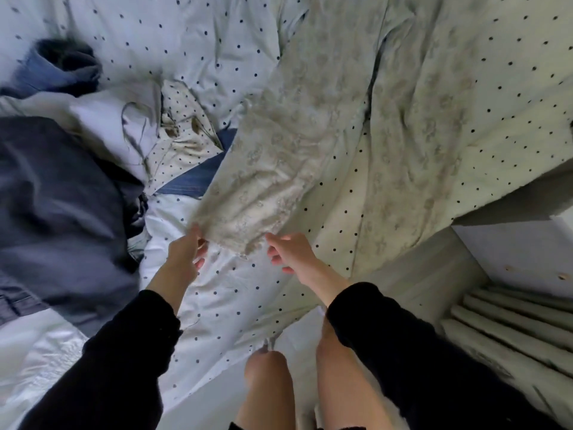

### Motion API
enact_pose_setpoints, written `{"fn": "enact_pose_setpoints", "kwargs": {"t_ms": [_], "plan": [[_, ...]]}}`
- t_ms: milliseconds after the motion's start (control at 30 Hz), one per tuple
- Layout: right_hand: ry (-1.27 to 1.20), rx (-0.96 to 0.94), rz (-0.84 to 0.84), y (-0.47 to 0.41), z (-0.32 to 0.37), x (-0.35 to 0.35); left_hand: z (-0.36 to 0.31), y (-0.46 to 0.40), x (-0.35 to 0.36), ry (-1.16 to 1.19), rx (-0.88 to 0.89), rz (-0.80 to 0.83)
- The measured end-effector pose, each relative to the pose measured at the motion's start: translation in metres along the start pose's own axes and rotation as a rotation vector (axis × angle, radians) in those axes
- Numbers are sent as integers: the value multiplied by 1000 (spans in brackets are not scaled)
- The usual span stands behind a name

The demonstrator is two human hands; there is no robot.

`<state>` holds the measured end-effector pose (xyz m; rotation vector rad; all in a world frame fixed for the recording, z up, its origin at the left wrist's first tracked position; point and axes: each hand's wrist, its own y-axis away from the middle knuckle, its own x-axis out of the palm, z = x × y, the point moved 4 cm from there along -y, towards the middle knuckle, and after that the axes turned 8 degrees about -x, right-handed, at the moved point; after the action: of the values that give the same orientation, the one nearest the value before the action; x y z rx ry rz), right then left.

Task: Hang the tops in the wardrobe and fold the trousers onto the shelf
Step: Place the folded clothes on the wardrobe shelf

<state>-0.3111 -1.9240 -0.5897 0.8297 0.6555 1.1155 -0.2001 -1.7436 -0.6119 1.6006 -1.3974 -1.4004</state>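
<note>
A pale, cream garment with a faint floral pattern (310, 125) lies stretched across the polka-dot bed cover (192, 35). Its near hem (238, 225) is lifted a little. My left hand (186, 252) pinches the hem's left corner between thumb and fingers. My right hand (290, 251) pinches the hem's right corner, other fingers loosely spread. A second leg or panel of the same cloth (434, 103) runs along the right. Both arms wear black sleeves.
A heap of clothes fills the left of the bed: dark navy fabric (59, 197), a blue garment (59, 69), white cloth (102, 119) and denim (198, 178). The bed's edge drops at the right to a ribbed radiator (508, 330). My bare knees (269, 377) are below.
</note>
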Motion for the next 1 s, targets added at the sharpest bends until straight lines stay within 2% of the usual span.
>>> {"fn": "enact_pose_setpoints", "kwargs": {"t_ms": [133, 200, 267, 367, 467, 567, 633, 767, 833, 1000], "plan": [[-151, 92, -181, -10, -6, 30, -24, -18, 0, 4, 54, 18], [-144, 96, -212, -16, -7, 44, -32, -26, -4, 13, 36, 12], [-109, 103, -252, -16, -8, 53, -36, -28, -9, -4, -2, 71], [-223, 99, -369, 0, -8, 46, -32, -22, -15, -119, -18, 203], [-285, 25, -453, 35, -4, 33, -28, 7, -25, -253, 22, 333], [-412, -121, -514, 63, -3, 21, -24, 28, -33, -218, 85, 465], [-380, -143, -549, 78, -14, 16, -16, 39, -39, -232, 152, 516], [-258, 103, -407, 86, -51, 29, 13, 36, -45, -320, 104, 425], [-246, 116, -431, 83, -62, 32, 19, 28, -49, -345, 91, 369], [-312, 84, -432, 74, -63, 33, 3, 26, -57, -367, 324, 234]]}}
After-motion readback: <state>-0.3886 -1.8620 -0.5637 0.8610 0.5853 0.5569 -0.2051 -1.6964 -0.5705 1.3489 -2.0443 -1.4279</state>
